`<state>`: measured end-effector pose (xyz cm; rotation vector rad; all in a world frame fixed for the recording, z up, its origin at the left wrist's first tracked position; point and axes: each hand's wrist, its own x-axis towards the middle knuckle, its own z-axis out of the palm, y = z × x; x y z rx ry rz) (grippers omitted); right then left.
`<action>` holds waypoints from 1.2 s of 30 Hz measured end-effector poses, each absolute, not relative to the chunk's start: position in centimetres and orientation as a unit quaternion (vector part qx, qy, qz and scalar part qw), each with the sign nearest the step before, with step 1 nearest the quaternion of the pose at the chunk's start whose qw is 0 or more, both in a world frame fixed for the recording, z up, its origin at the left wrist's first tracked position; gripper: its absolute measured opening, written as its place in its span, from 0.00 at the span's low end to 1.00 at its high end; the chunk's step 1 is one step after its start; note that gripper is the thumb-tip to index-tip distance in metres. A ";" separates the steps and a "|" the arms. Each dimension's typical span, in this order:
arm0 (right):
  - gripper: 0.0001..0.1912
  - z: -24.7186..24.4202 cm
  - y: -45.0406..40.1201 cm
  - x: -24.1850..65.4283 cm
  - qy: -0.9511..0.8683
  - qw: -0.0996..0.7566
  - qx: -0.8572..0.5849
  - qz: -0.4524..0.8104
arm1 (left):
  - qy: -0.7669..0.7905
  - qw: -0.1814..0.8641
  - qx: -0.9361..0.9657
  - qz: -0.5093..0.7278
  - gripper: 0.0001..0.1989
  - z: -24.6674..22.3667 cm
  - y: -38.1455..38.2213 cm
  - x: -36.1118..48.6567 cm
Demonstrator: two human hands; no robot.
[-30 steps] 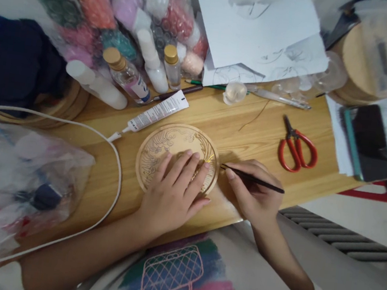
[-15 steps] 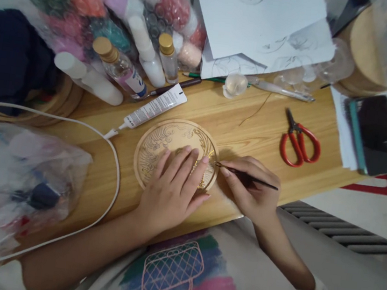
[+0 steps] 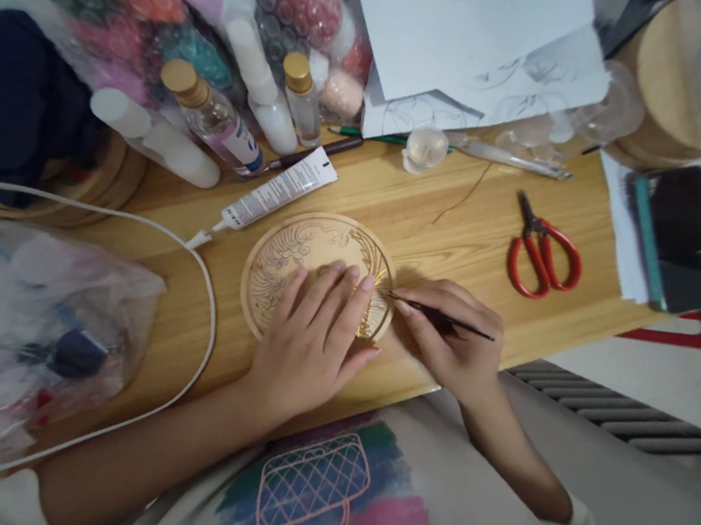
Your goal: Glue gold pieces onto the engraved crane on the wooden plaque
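Centrally, a round wooden disc (image 3: pixel 286 242) lies flat on the table (image 3: pixel 495 229), its face bearing fine dark line-work and, toward the right side, gold strands (image 3: pixel 369 320). The left hand (image 3: pixel 306 342), open with its fingers slightly parted, rests palm down across the disc. The right hand's grip is closed on a slim dark tool (image 3: pixel 462 321), held like a pen at a low slant, its tip at the disc's right rim; whether the tip touches the surface or pinches a strand cannot be told.

For good control, light, even pressure from the left hand would probably serve best, steadying the disc while its fingertips avoid dragging across the gold. The right hand would do well to work from small finger movements, with the tool low and the tip in plain sight; a hard push could lift or bend a strand. Above the disc lies a white tube (image 3: pixel 283 190); to the right, red-handled scissors (image 3: pixel 532 225) lie well apart from the working hand.
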<state>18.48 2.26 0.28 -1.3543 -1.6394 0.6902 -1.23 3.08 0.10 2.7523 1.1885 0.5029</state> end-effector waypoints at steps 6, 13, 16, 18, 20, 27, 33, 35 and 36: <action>0.09 0.4 2.3 18.5 -0.660 0.435 -0.545 0.281 | 0.387 0.046 0.907 0.161 0.38 0.2 3.1 -1.2; 0.08 0.4 2.4 18.4 -0.661 0.431 -0.548 0.279 | 0.384 0.042 0.908 0.159 0.37 0.3 3.2 -1.2; 0.08 0.4 2.3 18.5 -0.658 0.429 -0.553 0.279 | 0.385 0.046 0.909 0.156 0.38 0.3 3.2 -1.3; 0.08 0.4 2.3 18.5 -0.657 0.428 -0.554 0.279 | 0.384 0.047 0.909 0.154 0.38 0.4 3.2 -1.3; 0.08 0.4 2.3 18.5 -0.657 0.428 -0.555 0.279 | 0.383 0.047 0.910 0.153 0.37 0.4 3.2 -1.2; 0.08 0.5 2.3 18.5 -0.658 0.431 -0.550 0.281 | 0.382 0.043 0.910 0.157 0.33 0.3 3.2 -1.3; 0.07 0.3 2.2 18.5 -0.655 0.440 -0.556 0.263 | 0.376 0.044 0.912 0.160 0.27 0.4 3.2 -1.3; 0.08 0.3 2.2 18.5 -0.657 0.441 -0.551 0.264 | 0.375 0.047 0.914 0.148 0.25 0.5 3.3 -1.3; 0.08 0.3 2.2 18.5 -0.659 0.440 -0.549 0.266 | 0.374 0.050 0.915 0.141 0.24 0.5 3.3 -1.3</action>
